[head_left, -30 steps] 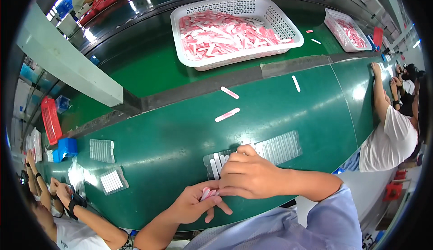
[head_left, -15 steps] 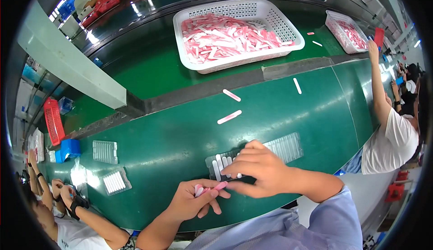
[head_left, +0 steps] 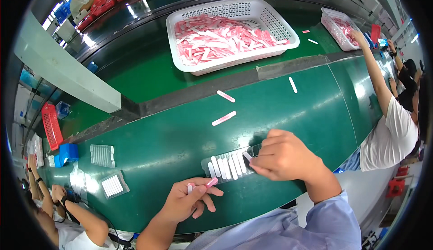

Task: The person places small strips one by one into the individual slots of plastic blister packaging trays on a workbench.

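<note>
Rightward along a clear tray went a worker's right hand within half a second, thumb and fingers pinching a white strip at the slots.
From the head camera, the left hand gripped pink-and-white strips between thumb and fingers, its remaining fingers loosely curled, just beside the tray's near left corner. More white pieces lay side by side in the tray on a green table. Farther off, three loose strips lay before a dark ledge, with a heaped white basket behind it. At right, a co-worker's arm extended to a smaller basket.
</note>
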Motion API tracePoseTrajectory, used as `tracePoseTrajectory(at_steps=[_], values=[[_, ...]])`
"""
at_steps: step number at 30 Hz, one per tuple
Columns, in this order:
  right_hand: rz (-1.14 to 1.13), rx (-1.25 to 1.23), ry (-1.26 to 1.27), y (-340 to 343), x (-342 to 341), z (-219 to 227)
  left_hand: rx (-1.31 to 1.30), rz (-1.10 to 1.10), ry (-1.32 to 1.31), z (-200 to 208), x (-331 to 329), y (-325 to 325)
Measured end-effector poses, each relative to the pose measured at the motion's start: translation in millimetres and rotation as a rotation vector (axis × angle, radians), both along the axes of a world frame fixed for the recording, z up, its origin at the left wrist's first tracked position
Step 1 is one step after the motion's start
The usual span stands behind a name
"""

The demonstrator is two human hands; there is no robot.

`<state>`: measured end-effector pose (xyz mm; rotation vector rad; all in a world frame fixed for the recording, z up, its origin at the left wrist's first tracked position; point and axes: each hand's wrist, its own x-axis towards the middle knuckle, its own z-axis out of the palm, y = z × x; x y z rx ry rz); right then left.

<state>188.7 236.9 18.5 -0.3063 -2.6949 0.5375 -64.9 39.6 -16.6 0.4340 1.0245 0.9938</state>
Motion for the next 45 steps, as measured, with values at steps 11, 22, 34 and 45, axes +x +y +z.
tracePoseTrajectory(at_steps=[11, 22, 34, 45], values=[[0.008, -0.230, -0.266, -0.2, 5.0, 0.9, 0.046, 0.019, -0.106, -0.3, -4.4, 0.2], [0.014, -0.186, -0.107, 4.4, 2.3, 13.3, 0.208, 0.234, -0.115, -15.2, -16.6, -1.7], [0.144, 0.069, -0.166, -19.7, -0.2, 20.2, 0.625, -0.250, 1.501, 13.1, 20.3, 11.9], [0.228, 0.063, -0.116, -12.6, -3.5, -10.8, 0.700, -0.363, 1.741, 14.8, 21.1, 2.7]])
